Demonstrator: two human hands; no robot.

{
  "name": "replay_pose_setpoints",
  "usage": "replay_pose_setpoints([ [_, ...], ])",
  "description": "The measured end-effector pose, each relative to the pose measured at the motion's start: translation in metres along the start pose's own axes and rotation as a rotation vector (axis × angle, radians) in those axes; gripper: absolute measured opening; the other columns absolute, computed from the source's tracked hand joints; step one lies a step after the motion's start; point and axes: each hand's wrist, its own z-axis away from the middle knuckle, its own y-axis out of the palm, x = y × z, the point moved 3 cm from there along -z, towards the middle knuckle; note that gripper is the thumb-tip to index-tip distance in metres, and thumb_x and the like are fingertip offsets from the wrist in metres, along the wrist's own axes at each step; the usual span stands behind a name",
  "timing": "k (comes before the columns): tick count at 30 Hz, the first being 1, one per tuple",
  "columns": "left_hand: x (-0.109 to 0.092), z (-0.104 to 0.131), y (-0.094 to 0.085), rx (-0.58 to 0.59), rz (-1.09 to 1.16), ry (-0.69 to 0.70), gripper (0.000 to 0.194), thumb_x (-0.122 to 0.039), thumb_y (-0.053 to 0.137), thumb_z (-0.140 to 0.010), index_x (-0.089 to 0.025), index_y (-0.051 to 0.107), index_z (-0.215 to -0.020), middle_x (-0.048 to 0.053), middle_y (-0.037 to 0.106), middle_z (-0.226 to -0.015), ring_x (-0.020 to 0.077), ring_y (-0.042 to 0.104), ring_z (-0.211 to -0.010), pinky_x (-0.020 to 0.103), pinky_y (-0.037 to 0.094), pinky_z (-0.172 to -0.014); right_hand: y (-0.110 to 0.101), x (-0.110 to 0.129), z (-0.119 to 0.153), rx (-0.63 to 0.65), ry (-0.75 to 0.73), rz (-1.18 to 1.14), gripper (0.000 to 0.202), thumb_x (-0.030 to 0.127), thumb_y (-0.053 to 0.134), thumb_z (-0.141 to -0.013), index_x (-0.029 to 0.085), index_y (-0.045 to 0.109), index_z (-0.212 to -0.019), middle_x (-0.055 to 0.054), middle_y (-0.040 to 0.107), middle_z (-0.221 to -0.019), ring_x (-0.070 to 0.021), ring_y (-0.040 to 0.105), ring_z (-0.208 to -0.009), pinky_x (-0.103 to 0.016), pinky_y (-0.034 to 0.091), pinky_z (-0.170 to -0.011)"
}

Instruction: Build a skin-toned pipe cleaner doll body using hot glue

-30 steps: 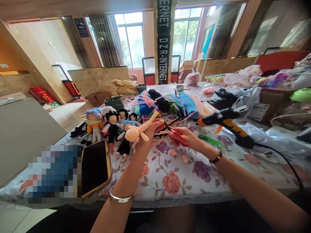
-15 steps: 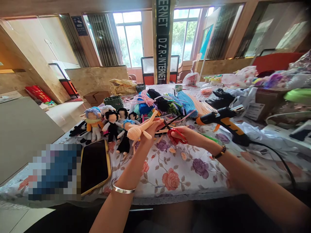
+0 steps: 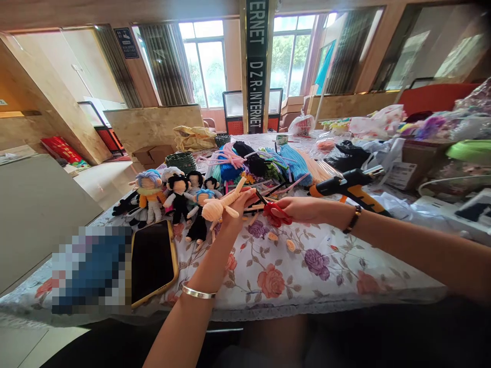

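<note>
My left hand (image 3: 238,204) is closed around a peach-coloured doll body (image 3: 213,208) of fuzzy pipe cleaner, with its round head toward the left and a limb sticking up past my fingers. In my right hand (image 3: 297,208) is a pair of red-handled scissors (image 3: 276,213); their dark blades point up and left, close to my left fingertips. Whether the blades touch anything is too small to tell. Small peach offcuts (image 3: 290,245) lie on the flowered tablecloth (image 3: 245,286) below the scissors. Several finished dolls (image 3: 177,197) stand grouped left of my left hand.
Bundles of coloured pipe cleaners (image 3: 293,163) lie behind my hands. A black and orange glue gun (image 3: 358,186) rests to the right, beyond my right forearm. A phone in a yellow case (image 3: 153,263) lies at the left. Plastic bags (image 3: 383,153) and boxes stand at the back right.
My right forearm has swung outward to a flatter angle, and the scissors have turned slightly in my right hand. My left hand keeps the doll body in nearly the same place.
</note>
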Motion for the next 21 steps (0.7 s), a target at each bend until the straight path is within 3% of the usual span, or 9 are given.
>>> replay_pose_setpoints([
  [4,0.0009,0.0020,0.0005,-0.018,-0.006,0.014,0.011,-0.017,0.071,-0.060,-0.015,0.064,-0.068,0.001,0.067,-0.064,0.0155,0.067,-0.065,0.035,0.054,-0.080,-0.0032,0.0039,-0.0013,0.034,0.036,0.036,0.024,0.035,0.063,-0.065,0.016,0.051,-0.057,0.000,0.050,-0.055,-0.0082,0.034,-0.051,-0.025,0.023,-0.049],
  [15,0.0011,0.0013,0.0019,-0.012,-0.001,0.014,0.007,-0.011,0.068,-0.063,-0.017,0.065,-0.066,-0.001,0.067,-0.063,0.0136,0.066,-0.063,0.033,0.056,-0.077,-0.0062,0.0057,-0.0022,0.029,0.076,0.049,0.005,0.017,0.053,-0.059,0.015,0.051,-0.055,0.001,0.051,-0.054,-0.0077,0.035,-0.048,-0.024,0.025,-0.047],
  [21,0.0006,0.0000,-0.0011,0.010,-0.010,0.025,0.007,-0.012,0.069,-0.062,-0.017,0.066,-0.065,0.000,0.068,-0.065,0.0136,0.066,-0.063,0.034,0.055,-0.079,-0.0048,0.0011,-0.0044,-0.007,0.083,0.032,0.007,0.013,0.048,-0.057,0.016,0.048,-0.050,0.000,0.051,-0.052,-0.0081,0.036,-0.047,-0.025,0.025,-0.046],
])
